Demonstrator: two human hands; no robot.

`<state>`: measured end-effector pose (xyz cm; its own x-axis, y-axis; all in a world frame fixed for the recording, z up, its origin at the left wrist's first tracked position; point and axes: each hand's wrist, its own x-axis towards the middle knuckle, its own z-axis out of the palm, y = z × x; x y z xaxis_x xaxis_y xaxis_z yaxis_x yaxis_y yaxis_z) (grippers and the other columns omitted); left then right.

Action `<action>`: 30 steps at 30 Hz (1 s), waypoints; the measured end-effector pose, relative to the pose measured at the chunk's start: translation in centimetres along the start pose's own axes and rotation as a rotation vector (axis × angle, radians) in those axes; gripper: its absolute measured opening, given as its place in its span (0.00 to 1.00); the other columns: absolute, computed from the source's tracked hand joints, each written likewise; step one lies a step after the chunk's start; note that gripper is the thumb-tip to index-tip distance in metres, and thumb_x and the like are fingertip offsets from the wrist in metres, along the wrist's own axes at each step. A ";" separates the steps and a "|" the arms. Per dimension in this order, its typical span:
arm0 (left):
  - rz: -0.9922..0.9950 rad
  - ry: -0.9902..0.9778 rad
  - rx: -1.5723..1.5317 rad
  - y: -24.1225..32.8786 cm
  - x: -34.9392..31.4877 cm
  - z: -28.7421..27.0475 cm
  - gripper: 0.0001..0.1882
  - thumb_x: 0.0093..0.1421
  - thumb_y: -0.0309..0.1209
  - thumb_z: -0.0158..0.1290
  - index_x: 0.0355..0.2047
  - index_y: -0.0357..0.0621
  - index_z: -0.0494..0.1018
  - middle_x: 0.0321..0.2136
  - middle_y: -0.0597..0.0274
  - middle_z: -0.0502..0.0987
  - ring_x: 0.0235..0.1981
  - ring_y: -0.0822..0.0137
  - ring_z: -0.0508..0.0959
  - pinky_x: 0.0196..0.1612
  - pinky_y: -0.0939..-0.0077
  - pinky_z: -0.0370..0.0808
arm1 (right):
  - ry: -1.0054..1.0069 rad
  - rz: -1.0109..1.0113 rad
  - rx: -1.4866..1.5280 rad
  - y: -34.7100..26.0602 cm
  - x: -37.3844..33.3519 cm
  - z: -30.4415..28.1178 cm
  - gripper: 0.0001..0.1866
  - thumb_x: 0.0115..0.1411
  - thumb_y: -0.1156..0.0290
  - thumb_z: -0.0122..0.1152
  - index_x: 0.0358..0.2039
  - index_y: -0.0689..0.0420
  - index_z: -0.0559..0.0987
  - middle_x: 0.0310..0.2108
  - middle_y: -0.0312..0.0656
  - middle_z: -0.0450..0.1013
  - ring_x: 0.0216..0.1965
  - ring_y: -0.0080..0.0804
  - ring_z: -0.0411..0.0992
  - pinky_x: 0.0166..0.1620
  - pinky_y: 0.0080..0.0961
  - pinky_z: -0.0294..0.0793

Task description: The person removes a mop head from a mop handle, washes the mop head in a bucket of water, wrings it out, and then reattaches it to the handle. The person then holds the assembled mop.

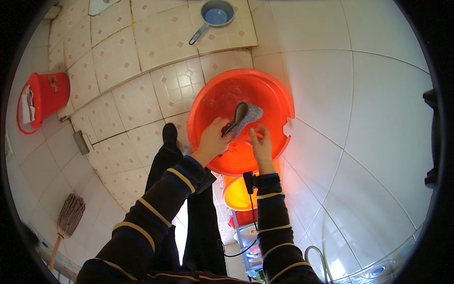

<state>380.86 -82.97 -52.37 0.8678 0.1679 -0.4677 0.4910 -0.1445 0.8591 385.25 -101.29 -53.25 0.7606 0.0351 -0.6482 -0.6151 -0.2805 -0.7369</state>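
Observation:
A grey, fuzzy slipper (248, 116) with a dark rim is tilted over a large orange-red basin (196, 102). My left hand (212, 141) grips its near end, thumb and fingers closed round the edge. Just to the right of the slipper, my right hand (261, 144) is raised over the basin with its fingers bent and apart, and I see nothing in it. Shallow water with some froth lies in the basin. The slipper's underside and the tips of my left fingers are partly hidden.
White tiled wall (317, 94) rises close on the right. A blue-grey dipper (217, 14) rests on the raised tiled ledge ahead. Leftward are a red bucket (53, 97) and a broom (71, 217). An orange-yellow tub (239, 198) stands behind the basin, near my right forearm.

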 end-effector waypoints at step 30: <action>-0.160 -0.031 -0.156 -5.4 -1.2 -2.0 0.18 0.60 0.20 0.49 0.51 0.41 0.72 0.48 0.54 0.71 0.51 0.61 0.74 0.53 0.73 0.72 | -0.133 0.155 -0.981 18.3 20.2 7.7 0.20 0.58 0.66 0.55 0.49 0.64 0.76 0.43 0.63 0.73 0.45 0.64 0.71 0.47 0.53 0.71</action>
<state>377.00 -80.49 -56.00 0.7829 0.1464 -0.6047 0.6069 0.0341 0.7941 387.75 -98.37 -81.30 0.6204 0.0217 -0.7840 -0.2164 -0.9561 -0.1977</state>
